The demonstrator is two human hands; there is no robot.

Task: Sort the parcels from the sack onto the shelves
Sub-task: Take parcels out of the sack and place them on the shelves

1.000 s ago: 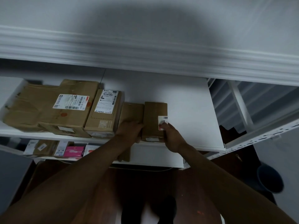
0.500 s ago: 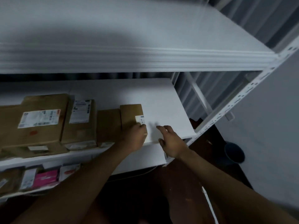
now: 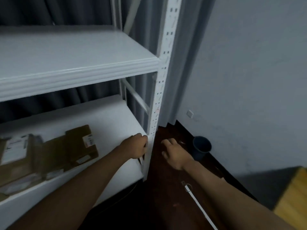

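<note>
Head view: both hands, left (image 3: pixel 135 146) and right (image 3: pixel 176 153), have released the small parcel (image 3: pixel 81 143), now shelved; fingers loosely curled, holding nothing.

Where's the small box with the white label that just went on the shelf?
In the head view, the small box lies on the middle shelf, lower left of the picture, at the right end of the row of parcels, left of the left hand.

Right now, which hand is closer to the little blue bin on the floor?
The right hand. It hovers over the dark floor just left of the blue bin. The left hand is farther away, by the shelf's front corner, past the white shelf post.
</note>
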